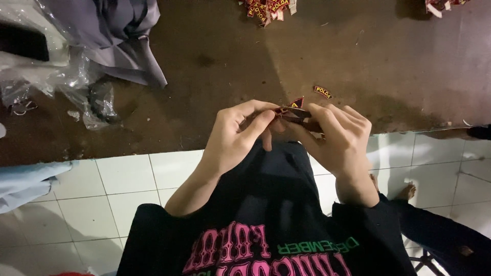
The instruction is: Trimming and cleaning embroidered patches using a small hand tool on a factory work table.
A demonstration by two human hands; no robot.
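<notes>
- Two bare hands meet at the centre of the frame, above the near edge of a dark brown table (215,56).
- One small embroidered patch (292,106), dark red with a yellow border and pointed at the top, sits between the hands, touching both.
- One left hand (235,135) is curled nearly closed, thumb and forefinger pinching the patch from the left.
- One right hand (340,138) is curled too, its fingers folded over the patch's right end; whether it also holds a small tool I cannot tell.
- One loose arc-shaped patch (322,91), dark with a yellow edge, lies on the table just up and right of the hands, apart from them.
- Two heaps of similar red-and-yellow patches lie at the top edge: one patch heap (268,7) at upper centre, another corner heap (442,5) at upper right, both cut by the frame and too dense to count.
- One grey folded cloth (120,36) lies at upper left, with crumpled clear plastic wrapping (66,76) beside and below it.
- One pale blue fabric (25,181) shows at the left edge, over the white floor tiles (128,179).
- One bare foot (407,191) rests on the tiles at lower right.
</notes>
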